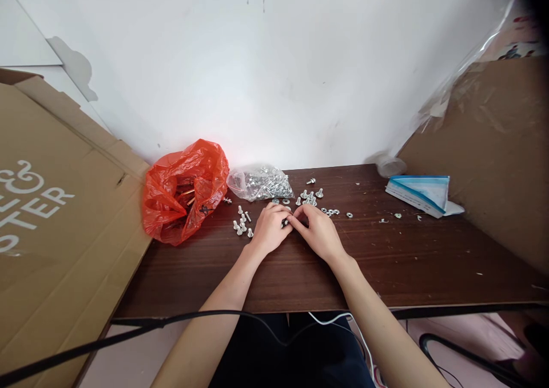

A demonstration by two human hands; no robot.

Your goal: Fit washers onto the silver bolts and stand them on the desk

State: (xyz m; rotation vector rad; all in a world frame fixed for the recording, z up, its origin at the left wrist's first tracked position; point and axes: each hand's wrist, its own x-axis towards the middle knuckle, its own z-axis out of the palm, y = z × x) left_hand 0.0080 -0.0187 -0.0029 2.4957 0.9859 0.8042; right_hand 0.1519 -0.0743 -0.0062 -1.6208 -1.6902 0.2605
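White wall (pixel 283 79) behind the clear bag (pixel 261 183) of metal hardware; dark wooden table (pixel 407 251) under it. Carton (pixel 55 205) well left of the clear bag, another carton (pixel 493 148) well right. Red plastic bag (pixel 186 194) immediately left of it, mouth gaping, brassy pieces inside; a sleeve catching that thin film could probably tip it. Blue-edged packet (pixel 418 194) far right of the clear bag.

Left hand (pixel 271 225) and right hand (pixel 318 231) meet in front of the clear bag. Left fingers pinch a small metal part (pixel 284 223), mostly covered; right fingertips touch there, but can't tell if they grasp anything. Likely slip: tiny part, blind pinch, so it could drop and roll.

Left screws (pixel 241 226) lie in front of the clear bag, right screws (pixel 307 198) just right of it, nuts (pixel 332 211) further right. Loose piles this near the wrists could get knocked and mixed.
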